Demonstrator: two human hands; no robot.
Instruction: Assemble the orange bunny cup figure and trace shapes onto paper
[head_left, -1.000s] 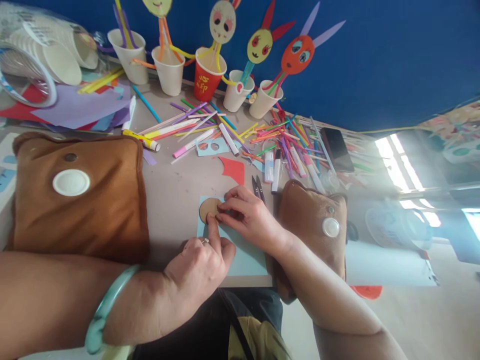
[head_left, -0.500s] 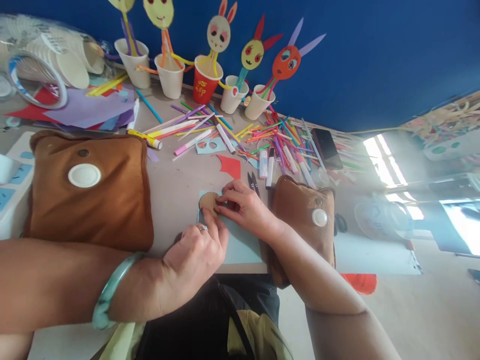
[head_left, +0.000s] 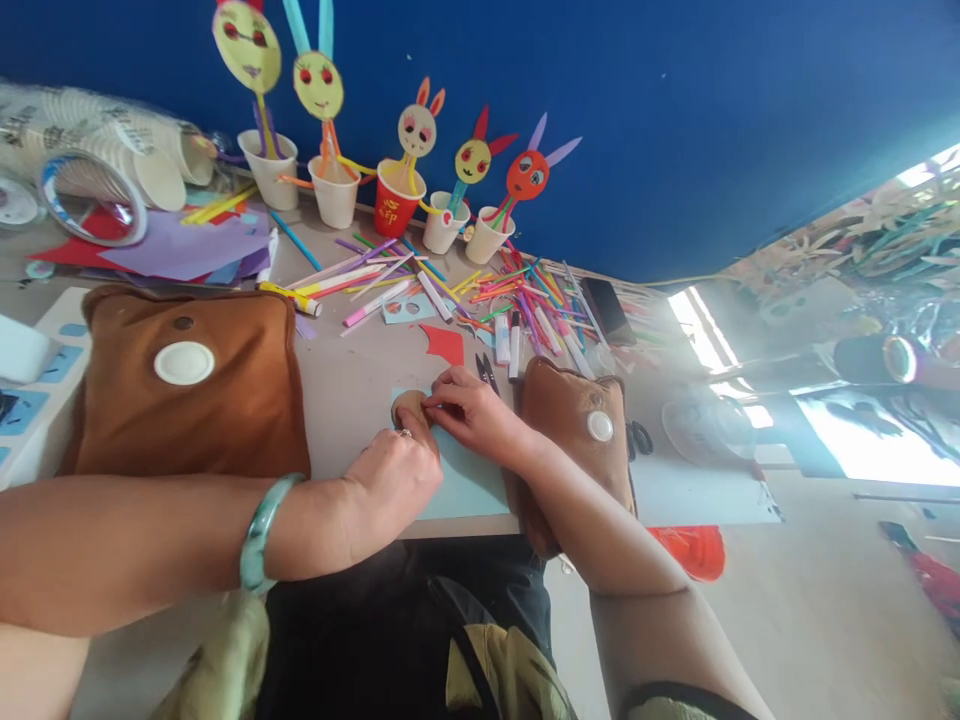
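Tan disc, right hand seemingly pinched

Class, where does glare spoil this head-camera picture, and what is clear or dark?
Head view, right: white glare hazes the transparent container; head view, middle: left hand and right hand show clearly; head view, bottom: black clothing shows little detail.

Saw a red cup standing among white cups along a blue wall, each holding a round-faced figure. Noticed a tape roll before plastic-wrapped cups, a yellow marker near scattered coloured sticks, plus a large brown cushion at left and a smaller brown cushion at right.
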